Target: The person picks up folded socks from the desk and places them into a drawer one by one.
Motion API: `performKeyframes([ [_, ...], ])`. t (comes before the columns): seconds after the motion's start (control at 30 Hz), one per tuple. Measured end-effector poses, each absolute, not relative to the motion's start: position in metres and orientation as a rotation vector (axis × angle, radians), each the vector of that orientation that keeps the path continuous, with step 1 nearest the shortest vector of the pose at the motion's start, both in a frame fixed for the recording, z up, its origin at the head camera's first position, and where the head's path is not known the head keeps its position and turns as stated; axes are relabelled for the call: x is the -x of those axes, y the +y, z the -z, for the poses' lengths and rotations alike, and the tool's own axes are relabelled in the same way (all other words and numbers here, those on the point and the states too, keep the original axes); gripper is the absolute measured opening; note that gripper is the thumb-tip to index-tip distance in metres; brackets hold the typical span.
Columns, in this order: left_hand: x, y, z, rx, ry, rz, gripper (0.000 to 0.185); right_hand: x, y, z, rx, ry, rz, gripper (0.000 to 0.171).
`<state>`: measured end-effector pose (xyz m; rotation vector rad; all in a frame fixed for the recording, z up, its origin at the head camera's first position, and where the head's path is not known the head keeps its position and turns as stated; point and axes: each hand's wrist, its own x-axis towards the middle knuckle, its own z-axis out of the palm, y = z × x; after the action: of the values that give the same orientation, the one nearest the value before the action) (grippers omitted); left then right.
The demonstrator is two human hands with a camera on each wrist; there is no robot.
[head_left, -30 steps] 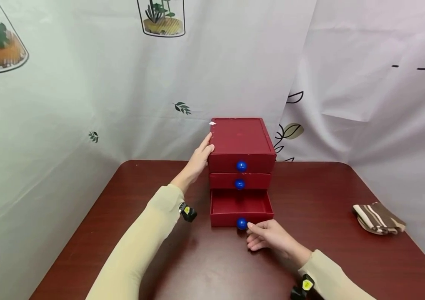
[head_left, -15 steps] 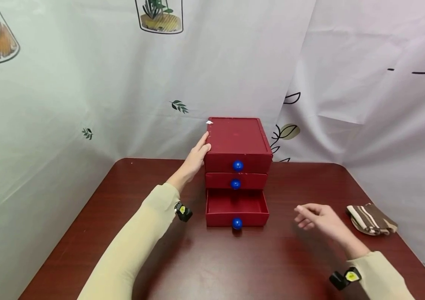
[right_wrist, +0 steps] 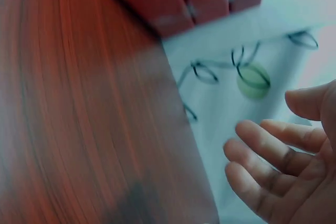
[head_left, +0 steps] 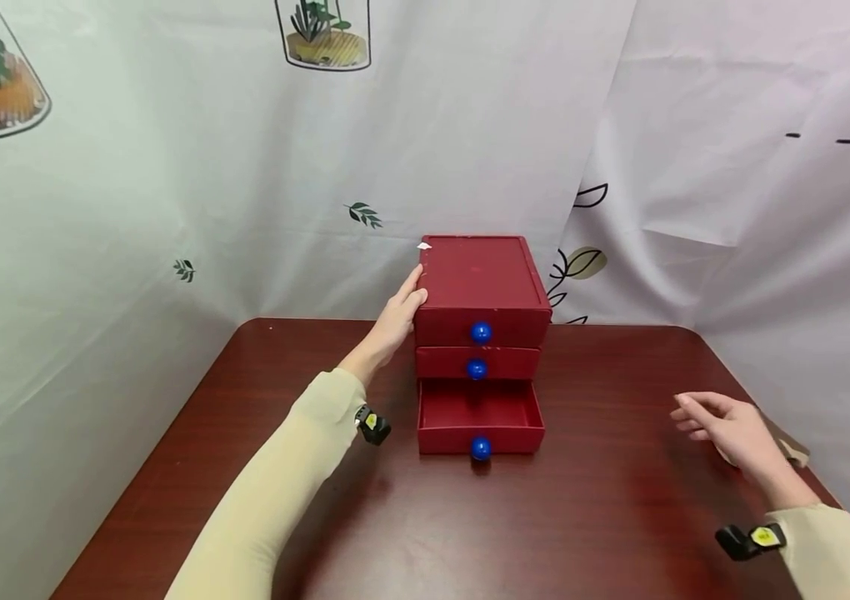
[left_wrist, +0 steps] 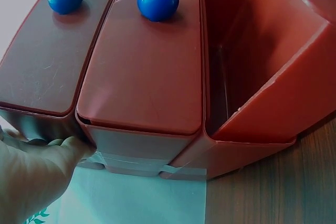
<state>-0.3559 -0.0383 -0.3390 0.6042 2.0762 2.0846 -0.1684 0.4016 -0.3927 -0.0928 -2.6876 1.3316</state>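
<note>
Surface: a dark reddish-brown table [head_left: 410, 533] with a glossy wood-grain top and rounded far corners; it reflects the light faintly.
Backdrop: pale fabric sheets [head_left: 170, 167] hang behind and on both sides of the table, creased and printed with small leaf sprigs and hanging planter motifs; a second sheet overlaps at the right.
Drawer unit: a red three-drawer box [head_left: 482, 283] stands upright at the far middle of the table, close to the backdrop, with a flat recessed top.
Knobs: one round blue knob [head_left: 481, 332] on each drawer front, in a vertical row.
Bottom drawer: the lowest drawer [head_left: 481, 414] is pulled out toward the person, its red interior showing bare; the two above it are shut flush.
Left hand: the left hand [head_left: 397, 317] rests against the box's upper left side, fingers fairly straight and laid on the edge, gripping nothing; the left wrist view shows the fingertips [left_wrist: 68, 148] pressed to the corner of the box.
Right hand: the right hand [head_left: 728, 427] hovers above the table's right edge, well apart from the box, fingers loosely spread and relaxed, holding nothing.
Cloth: a folded item in brown and cream stripes [head_left: 791, 446] lies at the right edge, mostly hidden behind the right hand; whether the hand touches it cannot be told.
Sleeves: both arms wear beige sleeves [head_left: 275, 492], each with a small black wrist-mounted device carrying a yellow tag.
</note>
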Motion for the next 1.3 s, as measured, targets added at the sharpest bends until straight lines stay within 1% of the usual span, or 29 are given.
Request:
performKeyframes([
  [0.13, 0.355, -0.037, 0.339, -0.612, 2.079, -2.070, 0.057, 0.162, 0.427, 0.393, 0.182, -2.744, -1.039, 0.049],
  [0.27, 0.354, -0.037, 0.339, -0.609, 2.087, -2.056, 0.057, 0.157, 0.448, 0.400, 0.253, -2.740, -0.779, 0.049],
  [0.6, 0.354, -0.038, 0.342, -0.621, 2.094, -2.052, 0.057, 0.153, 0.482, 0.430, 0.318, -2.685, -0.656, 0.044],
  [0.8, 0.354, -0.039, 0.342, -0.614, 2.096, -2.062, 0.057, 0.152, 0.492, 0.441, 0.365, -2.709, -0.610, 0.047],
  [1.3, 0.354, -0.039, 0.340, -0.614, 2.096, -2.071, 0.056, 0.156, 0.495, 0.447, 0.586, -2.835, -0.711, 0.068],
])
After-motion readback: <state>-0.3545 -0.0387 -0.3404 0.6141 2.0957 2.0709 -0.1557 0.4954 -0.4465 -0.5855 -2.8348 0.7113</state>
